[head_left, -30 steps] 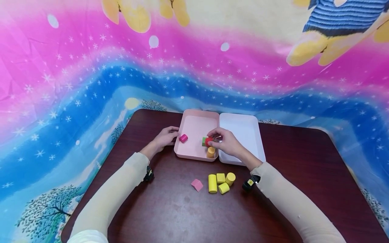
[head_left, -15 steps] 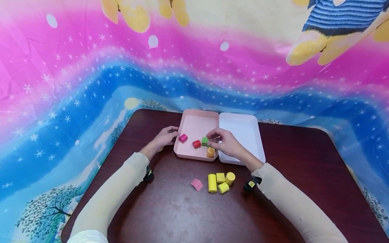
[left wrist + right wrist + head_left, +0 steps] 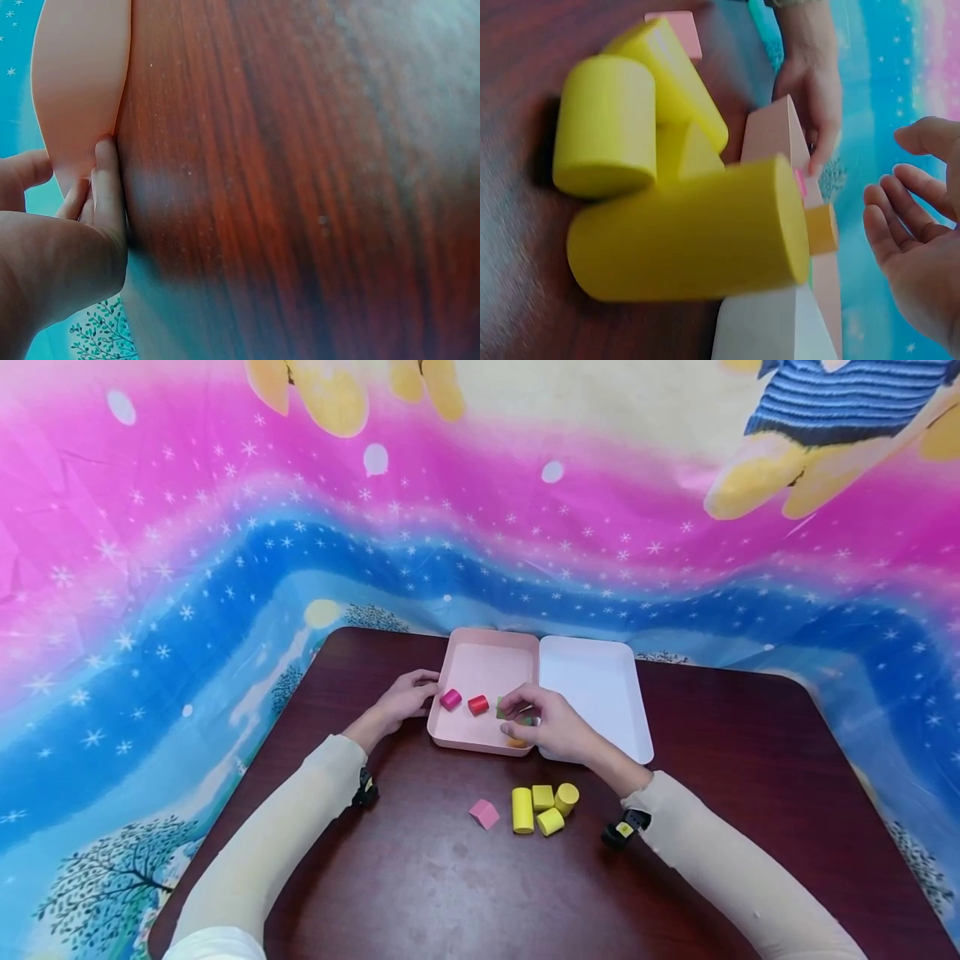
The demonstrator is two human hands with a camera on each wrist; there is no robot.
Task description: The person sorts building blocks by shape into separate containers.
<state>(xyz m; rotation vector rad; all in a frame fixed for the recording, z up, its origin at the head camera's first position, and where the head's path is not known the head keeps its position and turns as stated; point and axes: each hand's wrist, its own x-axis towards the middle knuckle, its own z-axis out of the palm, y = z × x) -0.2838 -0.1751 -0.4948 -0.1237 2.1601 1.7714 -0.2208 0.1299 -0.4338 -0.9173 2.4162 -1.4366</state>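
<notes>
My left hand (image 3: 405, 697) is at the left wall of a pink tray (image 3: 491, 660); in the left wrist view its fingers (image 3: 109, 180) lie straight against the outer wall. My right hand (image 3: 551, 718) hovers over the tray's right side, fingers slightly bent, with nothing visible in its grasp. Inside the tray a magenta cylinder block (image 3: 451, 699) lies by the left wall and a red cylinder block (image 3: 477, 705) beside it. A green cube block (image 3: 501, 707) and an orange cylinder block (image 3: 823, 227) are partly hidden behind the right hand in the head view.
A white tray (image 3: 600, 693) adjoins the pink one on its right. In front, yellow blocks stand grouped, including a tall cylinder (image 3: 522, 811) and a cube (image 3: 543, 797). A pink block (image 3: 484, 814) lies left of them on the dark wooden table (image 3: 397, 860).
My right hand has let go of the red cylinder block, which rolled left in the tray. The hand has since lowered slightly toward the green and orange blocks. My left hand has stayed put.
</notes>
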